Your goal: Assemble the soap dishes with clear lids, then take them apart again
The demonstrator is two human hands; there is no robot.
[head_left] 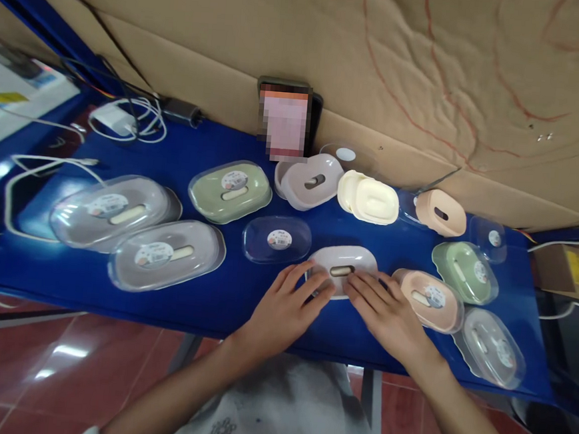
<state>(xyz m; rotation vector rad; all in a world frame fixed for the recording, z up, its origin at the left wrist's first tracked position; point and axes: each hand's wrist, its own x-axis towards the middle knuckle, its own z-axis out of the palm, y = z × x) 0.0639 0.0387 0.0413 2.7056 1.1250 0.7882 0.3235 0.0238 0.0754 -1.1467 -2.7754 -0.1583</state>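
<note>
Taking the whitish oval plastic dish (347, 255) with a slot as the centre of the clock, a coiled white cable (146, 122) is lying at ten o'clock. At nine o'clock, two pale grey oval boxes (165, 271) with clear lids are standing side by side. A sage-green oval box (230, 202) with a clear lid and, nearer, a clear oval plastic lid (262, 238) with a white label are lying at ten o'clock.

The left hand (287, 304) is resting its slightly spread fingers on the dish's left side; whether it is grasping the rim, I cannot tell. The dish is lying on the blue table (242, 310), between both hands. The right hand (387, 311) is placing its fingertips on the dish's right part, beside the slot; I cannot tell here also if it is gripping.

Cream plastic dishes (378, 200) are overlapping between twelve and one o'clock. A peach box (432, 308) with a clear lid is sitting at three o'clock, just beside the right hand.
</note>
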